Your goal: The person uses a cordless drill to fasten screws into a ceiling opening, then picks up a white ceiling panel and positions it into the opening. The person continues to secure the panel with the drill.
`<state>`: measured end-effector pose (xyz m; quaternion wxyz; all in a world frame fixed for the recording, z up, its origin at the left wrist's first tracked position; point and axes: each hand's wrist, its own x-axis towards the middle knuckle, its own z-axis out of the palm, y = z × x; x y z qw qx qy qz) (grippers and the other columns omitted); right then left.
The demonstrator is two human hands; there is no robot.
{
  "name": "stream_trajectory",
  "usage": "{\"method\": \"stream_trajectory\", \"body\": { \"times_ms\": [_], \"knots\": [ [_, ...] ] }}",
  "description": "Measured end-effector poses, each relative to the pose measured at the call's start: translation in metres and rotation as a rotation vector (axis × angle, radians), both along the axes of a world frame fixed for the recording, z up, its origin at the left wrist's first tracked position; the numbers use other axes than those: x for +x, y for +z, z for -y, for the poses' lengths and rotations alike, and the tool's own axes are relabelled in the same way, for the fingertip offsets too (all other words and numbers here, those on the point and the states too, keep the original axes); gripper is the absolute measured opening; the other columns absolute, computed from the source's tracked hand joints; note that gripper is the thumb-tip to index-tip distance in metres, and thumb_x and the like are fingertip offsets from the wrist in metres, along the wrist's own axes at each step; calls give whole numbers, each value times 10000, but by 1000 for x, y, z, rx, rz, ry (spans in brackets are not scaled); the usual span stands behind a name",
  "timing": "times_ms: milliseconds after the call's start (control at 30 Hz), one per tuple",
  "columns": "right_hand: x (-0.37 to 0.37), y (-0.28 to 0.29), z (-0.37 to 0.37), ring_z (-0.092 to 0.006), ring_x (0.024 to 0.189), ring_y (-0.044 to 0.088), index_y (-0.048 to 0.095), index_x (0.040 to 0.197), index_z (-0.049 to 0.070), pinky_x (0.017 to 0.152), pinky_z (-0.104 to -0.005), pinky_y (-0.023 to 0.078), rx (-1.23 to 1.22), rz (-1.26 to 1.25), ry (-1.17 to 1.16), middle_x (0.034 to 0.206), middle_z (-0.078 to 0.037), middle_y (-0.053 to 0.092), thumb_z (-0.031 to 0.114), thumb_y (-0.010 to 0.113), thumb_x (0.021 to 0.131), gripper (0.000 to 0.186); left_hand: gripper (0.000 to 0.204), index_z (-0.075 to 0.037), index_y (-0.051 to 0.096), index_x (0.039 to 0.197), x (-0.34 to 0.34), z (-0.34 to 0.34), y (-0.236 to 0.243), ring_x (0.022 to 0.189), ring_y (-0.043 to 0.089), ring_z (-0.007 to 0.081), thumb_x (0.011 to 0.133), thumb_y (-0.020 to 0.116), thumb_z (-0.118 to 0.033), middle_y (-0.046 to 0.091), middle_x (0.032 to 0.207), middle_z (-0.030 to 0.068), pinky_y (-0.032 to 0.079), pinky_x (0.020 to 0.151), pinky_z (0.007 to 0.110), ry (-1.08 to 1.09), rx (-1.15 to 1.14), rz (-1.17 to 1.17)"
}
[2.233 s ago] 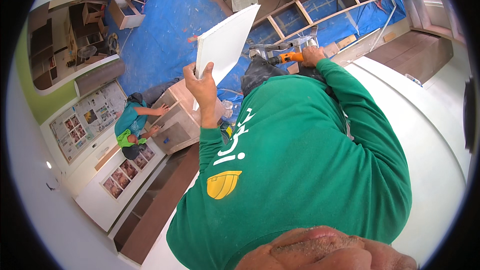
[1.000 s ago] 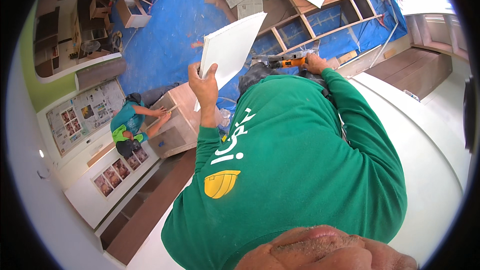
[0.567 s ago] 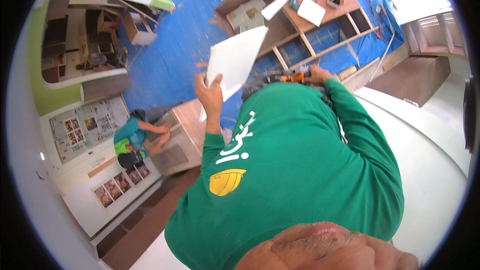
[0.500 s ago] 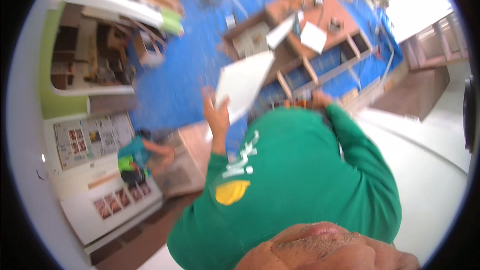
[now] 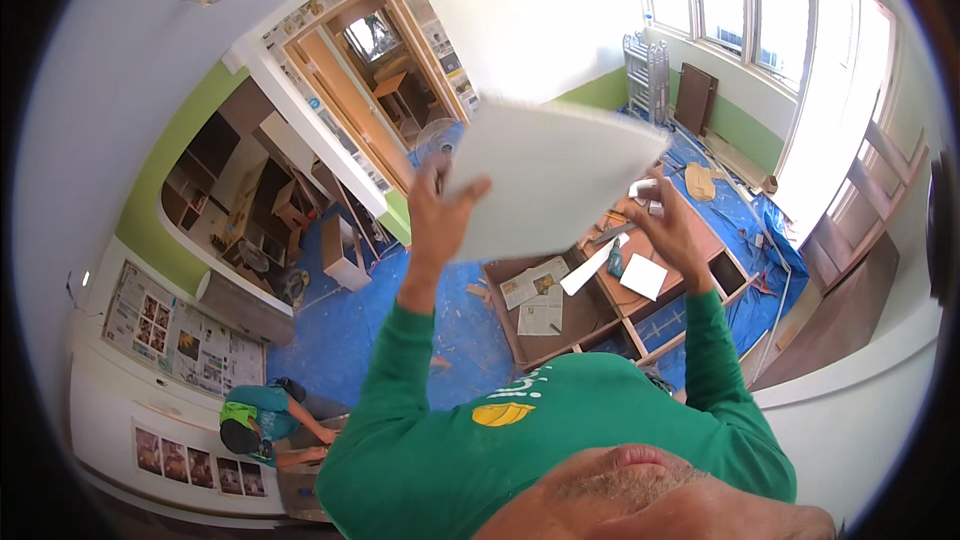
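My left hand (image 5: pixel 438 215) grips the left edge of a flat white panel (image 5: pixel 550 180), thumb across its face and fingers behind. The panel is raised in front of me, tilted and slightly blurred. My right hand (image 5: pixel 672 235) is up near the panel's lower right corner, apart from my left, with its fingers curled. A thin grey blade-like strip (image 5: pixel 612 233) shows by its fingertips; whether it is held or lies beyond is unclear. Below the panel, an unfinished brown cabinet frame (image 5: pixel 640 315) lies on the floor, with a teal drill-like tool (image 5: pixel 614 262) and white pieces (image 5: pixel 643 278) on it.
Blue sheeting (image 5: pixel 365 315) covers the floor. A co-worker (image 5: pixel 262 425) in teal bends over a surface at the lower left. A folded metal ladder (image 5: pixel 647 75) stands by the windows. Brown shelving (image 5: pixel 850 280) is on the right. Newspaper sheets (image 5: pixel 540 315) lie inside the cabinet frame.
My left hand has raised the white panel up and to the right. My right hand has come up from beside my body toward the panel. The view has tilted up, showing the windows and doorway.
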<state>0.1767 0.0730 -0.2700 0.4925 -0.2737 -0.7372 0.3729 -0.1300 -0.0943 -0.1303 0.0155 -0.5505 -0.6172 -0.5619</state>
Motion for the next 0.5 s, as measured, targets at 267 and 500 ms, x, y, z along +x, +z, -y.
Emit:
{"method": "stream_trajectory", "body": {
  "times_ms": [267,500],
  "knots": [
    [-1,149,-9,-396,1265,582,313,1539,-78,1055,-480,480,300,-63,-474,1362,-321,540,454,787,922,942,355,16,586,1148,33,-65,150,972,646,136,887,825,-18,680,1098,94,541,887,293,-415,545,261],
    [14,158,-30,-445,1303,545,231,1551,-120,1023,-605,495,-263,-585,106,1421,-324,443,577,796,877,1122,402,30,559,1210,47,-110,189,1042,637,166,893,807,11,670,1140,106,522,957,301,-594,705,444]
  ]
}}
